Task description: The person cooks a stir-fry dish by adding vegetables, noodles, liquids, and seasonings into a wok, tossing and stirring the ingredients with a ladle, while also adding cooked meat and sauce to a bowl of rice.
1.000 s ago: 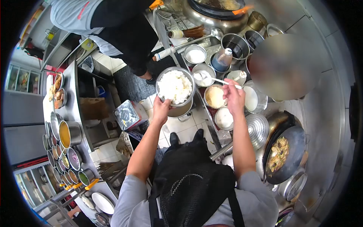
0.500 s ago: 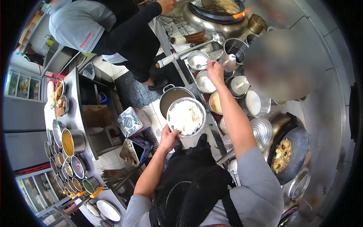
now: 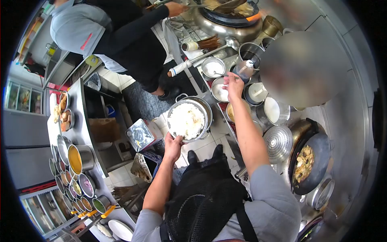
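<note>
Mid-frame, our left hand [image 3: 173, 147] pinches the rice bowl [image 3: 206, 123] by its edge. Our right hand [image 3: 234, 86], up and to the right, is closed on a spoon [image 3: 220, 74]. If our left pinch slips, rice [image 3: 186, 121] could spill.

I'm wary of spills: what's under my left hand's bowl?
Beneath the bowl in your left hand, a metal pot shows its rim and handles. The bowl hides most of its inside; any contents are unclear.
</note>
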`<state>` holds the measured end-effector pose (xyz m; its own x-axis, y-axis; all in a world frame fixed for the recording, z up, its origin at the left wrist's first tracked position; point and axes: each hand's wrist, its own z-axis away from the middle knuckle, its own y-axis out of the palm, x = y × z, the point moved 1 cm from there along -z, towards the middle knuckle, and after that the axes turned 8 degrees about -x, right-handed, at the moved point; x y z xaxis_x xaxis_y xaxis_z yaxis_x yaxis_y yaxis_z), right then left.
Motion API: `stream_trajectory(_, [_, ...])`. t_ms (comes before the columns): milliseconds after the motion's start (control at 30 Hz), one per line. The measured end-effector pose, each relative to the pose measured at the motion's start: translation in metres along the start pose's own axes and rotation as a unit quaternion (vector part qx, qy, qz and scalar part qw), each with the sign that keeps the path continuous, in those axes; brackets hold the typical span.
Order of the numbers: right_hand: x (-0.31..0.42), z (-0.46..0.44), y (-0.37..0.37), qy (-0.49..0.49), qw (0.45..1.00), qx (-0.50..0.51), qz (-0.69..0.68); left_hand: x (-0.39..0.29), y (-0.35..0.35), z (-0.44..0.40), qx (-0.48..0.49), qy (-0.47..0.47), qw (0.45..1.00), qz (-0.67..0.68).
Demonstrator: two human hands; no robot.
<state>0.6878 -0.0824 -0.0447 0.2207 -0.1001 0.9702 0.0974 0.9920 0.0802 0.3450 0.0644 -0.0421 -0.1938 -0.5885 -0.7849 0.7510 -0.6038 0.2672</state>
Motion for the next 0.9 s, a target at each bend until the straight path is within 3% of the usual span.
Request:
stream_trajectory(300, [0.023, 0.028, -0.035, 0.055, 0.982, -0.027, -0.178, -0.021, 0.025, -0.043, 0.006, 0.052, 0.999, 0.014])
stream_trajectory(567, [0.011, 0.03, -0.048, 0.037, 0.984, -0.047, -0.169, -0.031, 0.052, -0.081, 0.007, 0.066, 0.998, 0.013])
stream_trajectory(700, [0.039, 0.05, -0.054, 0.008, 0.978, 0.039, -0.204, -0.048, 0.08, -0.105, -0.002, 0.083, 0.996, -0.009])
stream_trajectory(767, [0.04, 0.043, -0.054, -0.055, 0.989, -0.004, -0.136, -0.054, 0.094, -0.112, 0.029, 0.076, 0.997, -0.014])
stream_trajectory(900, [0.039, 0.027, -0.03, -0.076, 0.997, 0.011, 0.021, -0.06, 0.096, -0.101, 0.05, 0.06, 0.995, -0.057])
